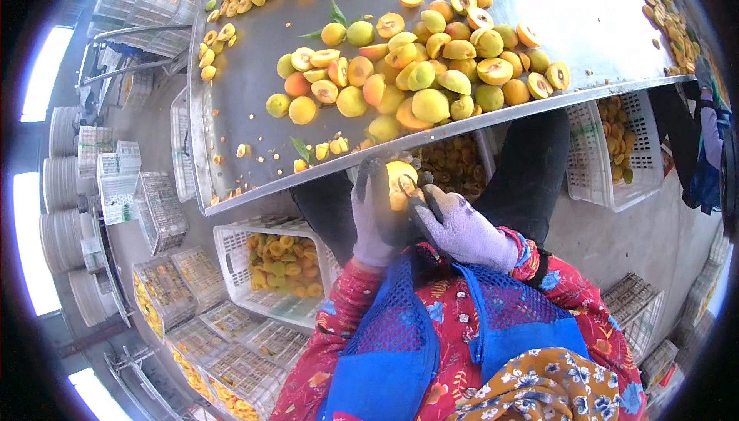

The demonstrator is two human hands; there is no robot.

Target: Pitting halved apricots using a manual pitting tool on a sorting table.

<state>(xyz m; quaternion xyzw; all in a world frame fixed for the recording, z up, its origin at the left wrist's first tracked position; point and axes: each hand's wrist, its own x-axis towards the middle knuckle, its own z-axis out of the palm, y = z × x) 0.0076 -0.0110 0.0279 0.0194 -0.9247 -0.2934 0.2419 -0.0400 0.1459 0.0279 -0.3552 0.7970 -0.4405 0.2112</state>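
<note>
My left hand [372, 213], in a lavender glove with dark coated fingers, holds a halved yellow peach [399, 181] with its cut face up, just below the table's front edge. My right hand [462, 227], gloved alike, grips a small pitting tool with a curved wire loop [406, 185] that lies against the middle of the cut face. Beyond both hands, a heap of whole and halved peaches [430, 105] lies on the metal table [248, 92]. A few green leaves [337, 13] are among the fruit.
The table's raised metal rim [346, 161] runs just beyond my hands. White plastic crates of peach halves stand at left [231, 259] and right [589, 155]; another lies under the table. Stacked crates [231, 352] fill the lower left. A co-worker's arm [711, 132] shows at far right.
</note>
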